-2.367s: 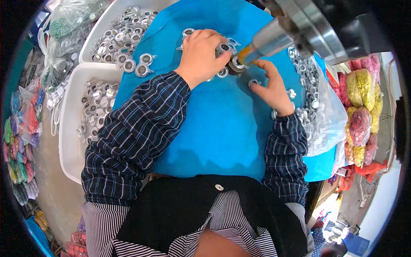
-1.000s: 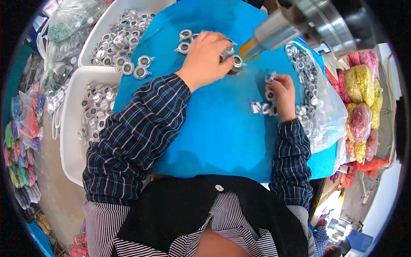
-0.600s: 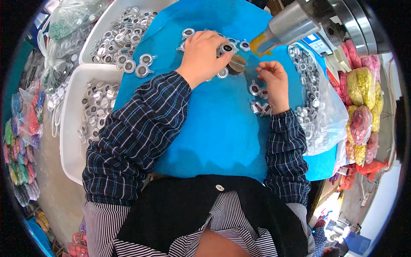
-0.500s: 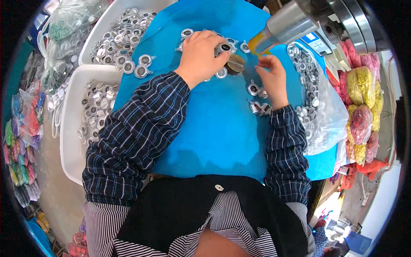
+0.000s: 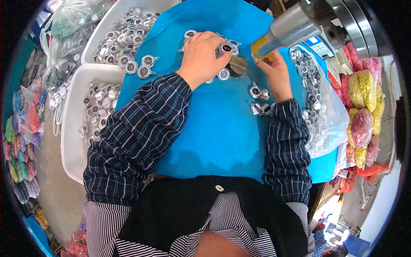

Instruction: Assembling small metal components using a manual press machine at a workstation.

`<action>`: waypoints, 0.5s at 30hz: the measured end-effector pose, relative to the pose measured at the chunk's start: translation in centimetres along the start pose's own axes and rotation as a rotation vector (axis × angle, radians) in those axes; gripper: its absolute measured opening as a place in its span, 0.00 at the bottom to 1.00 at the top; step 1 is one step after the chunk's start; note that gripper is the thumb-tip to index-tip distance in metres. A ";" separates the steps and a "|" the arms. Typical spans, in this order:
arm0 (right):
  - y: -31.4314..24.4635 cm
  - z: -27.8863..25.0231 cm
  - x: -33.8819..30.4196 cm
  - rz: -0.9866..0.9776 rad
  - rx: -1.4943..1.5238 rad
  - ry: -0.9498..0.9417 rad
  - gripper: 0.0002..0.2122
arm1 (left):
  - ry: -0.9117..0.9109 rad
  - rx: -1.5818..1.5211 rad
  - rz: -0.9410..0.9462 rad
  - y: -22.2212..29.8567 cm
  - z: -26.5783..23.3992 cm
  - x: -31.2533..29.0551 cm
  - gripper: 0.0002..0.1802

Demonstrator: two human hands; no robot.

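Note:
My left hand [image 5: 202,58] is closed around a small round clear case with a black centre [image 5: 226,48], over a cluster of similar clear cases at the far side of the blue cloth. Just right of its thumb lies a round brownish metal disc [image 5: 238,67]. My right hand [image 5: 277,73] is raised at the yellow-smeared lower end of a metal cylinder [image 5: 287,31]. Its fingertips are bent together there; what they hold, if anything, is hidden. Below this hand, several round clear cases [image 5: 255,91] lie on the cloth.
Two white bins [image 5: 68,128] full of clear cases stand on the left. A clear plastic bag [image 5: 327,135] and a pile of cases [image 5: 306,70] lie on the right. Blue cloth [image 5: 209,137] covers the table. Yellow and pink bundles [image 5: 361,92] are stacked at far right.
My right hand has moved up against the yellow end of the metal cylinder. My left hand stays in nearly the same place, still holding the round case.

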State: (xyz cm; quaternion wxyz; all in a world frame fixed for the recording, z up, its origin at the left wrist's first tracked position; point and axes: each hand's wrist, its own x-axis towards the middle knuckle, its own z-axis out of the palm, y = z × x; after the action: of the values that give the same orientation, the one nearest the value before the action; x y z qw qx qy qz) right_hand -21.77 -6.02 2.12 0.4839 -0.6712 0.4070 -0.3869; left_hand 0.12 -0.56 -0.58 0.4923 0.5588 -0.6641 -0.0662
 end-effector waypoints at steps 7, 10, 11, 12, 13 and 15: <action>-1.1 2.1 -2.4 -0.059 -0.106 -0.237 0.20 | 0.041 0.065 0.077 0.1 -0.3 0.0 0.17; -1.0 2.2 -2.2 -0.140 -0.192 -0.203 0.20 | 0.048 0.061 0.076 0.1 -0.4 0.0 0.17; -1.0 2.1 -2.4 -0.217 -0.240 -0.200 0.21 | 0.031 0.040 0.048 0.1 -0.4 0.0 0.17; -1.1 1.8 -2.6 -0.198 -0.231 -0.193 0.21 | 0.014 0.019 0.020 0.1 -0.4 0.0 0.17; -1.3 1.1 -3.2 -0.217 -0.397 -0.160 0.20 | -0.011 -0.001 -0.017 0.1 -0.3 0.0 0.17; -1.8 -0.2 -4.4 -0.250 -0.732 -0.079 0.20 | 0.017 0.000 -0.009 0.1 -0.3 0.0 0.17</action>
State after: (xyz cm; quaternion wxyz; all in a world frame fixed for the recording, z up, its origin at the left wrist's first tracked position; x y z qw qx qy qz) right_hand -23.24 -1.70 3.33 0.1766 -0.8583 0.4142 -0.2460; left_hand 0.21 -0.37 -0.36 0.4975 0.5625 -0.6573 -0.0636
